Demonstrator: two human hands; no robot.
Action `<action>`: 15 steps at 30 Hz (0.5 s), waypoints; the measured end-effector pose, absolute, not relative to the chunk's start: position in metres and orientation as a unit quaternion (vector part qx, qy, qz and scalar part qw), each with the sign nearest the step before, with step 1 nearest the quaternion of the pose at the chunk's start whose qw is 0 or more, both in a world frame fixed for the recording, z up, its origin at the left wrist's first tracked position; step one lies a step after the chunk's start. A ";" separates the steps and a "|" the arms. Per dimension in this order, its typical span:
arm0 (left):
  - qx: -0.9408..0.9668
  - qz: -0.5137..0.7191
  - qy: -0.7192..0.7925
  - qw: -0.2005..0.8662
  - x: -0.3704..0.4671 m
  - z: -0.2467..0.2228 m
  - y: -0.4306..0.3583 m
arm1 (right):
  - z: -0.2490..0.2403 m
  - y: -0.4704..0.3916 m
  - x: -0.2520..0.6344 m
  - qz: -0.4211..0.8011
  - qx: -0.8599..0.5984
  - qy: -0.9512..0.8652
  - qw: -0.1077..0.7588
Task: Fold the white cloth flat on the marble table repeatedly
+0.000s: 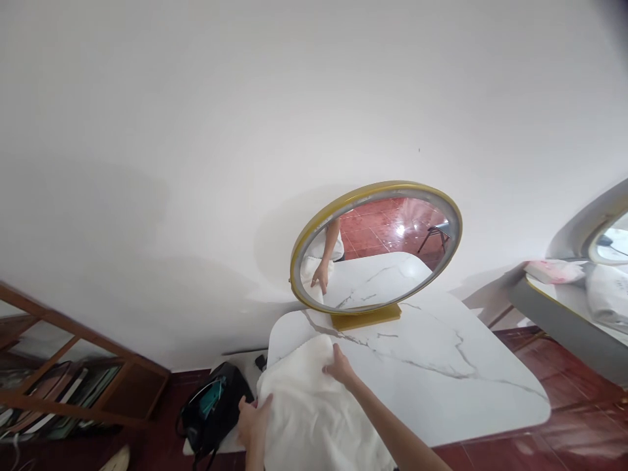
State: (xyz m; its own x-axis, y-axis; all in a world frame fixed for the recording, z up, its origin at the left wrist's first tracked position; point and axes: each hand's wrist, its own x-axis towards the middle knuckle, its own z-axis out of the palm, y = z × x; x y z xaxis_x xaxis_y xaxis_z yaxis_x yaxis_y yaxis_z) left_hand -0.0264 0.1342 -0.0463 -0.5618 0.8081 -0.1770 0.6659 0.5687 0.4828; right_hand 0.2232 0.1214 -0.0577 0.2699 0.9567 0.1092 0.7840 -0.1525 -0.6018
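Observation:
A white cloth, soft and loosely wrinkled, lies over the left end of the marble-patterned table and hangs toward me. My left hand grips its left edge, thumb on top and the other fingers partly hidden at the side. At the upper right corner of the cloth, my right hand pinches the edge, close to the tabletop. Behind the cloth stands an oval mirror with a gold rim on a gold base. The mirror reflects an arm, the cloth and the tabletop.
Left of the table, a black bag with something teal inside sits low down. A wooden shelf holding books stands farther left. On the right, a second table carries a pink-and-white packet and a white cloth bundle.

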 end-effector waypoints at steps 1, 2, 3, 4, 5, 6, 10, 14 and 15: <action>0.439 0.192 0.852 0.212 -0.031 -0.046 0.135 | -0.053 0.123 0.227 0.159 -0.737 -0.589 0.290; 0.448 0.192 0.846 0.217 -0.034 -0.045 0.135 | -0.048 0.125 0.232 0.172 -0.727 -0.596 0.294; 0.450 0.182 0.848 0.214 -0.035 -0.043 0.134 | -0.042 0.126 0.236 0.183 -0.715 -0.606 0.297; 0.448 0.170 0.852 0.209 -0.035 -0.041 0.133 | -0.037 0.126 0.240 0.190 -0.701 -0.620 0.298; 0.449 0.161 0.854 0.210 -0.032 -0.039 0.132 | -0.033 0.126 0.243 0.195 -0.685 -0.636 0.296; 0.453 0.158 0.851 0.212 -0.029 -0.036 0.131 | -0.030 0.125 0.245 0.202 -0.670 -0.653 0.291; 0.522 0.228 0.797 0.202 -0.008 -0.024 0.127 | -0.028 0.117 0.245 0.242 -0.630 -0.686 0.273; 0.620 0.335 0.692 0.157 0.012 -0.001 0.125 | -0.016 0.113 0.254 0.233 -0.630 -0.672 0.311; 0.641 0.362 0.662 0.141 0.017 0.010 0.125 | -0.007 0.113 0.260 0.214 -0.631 -0.663 0.341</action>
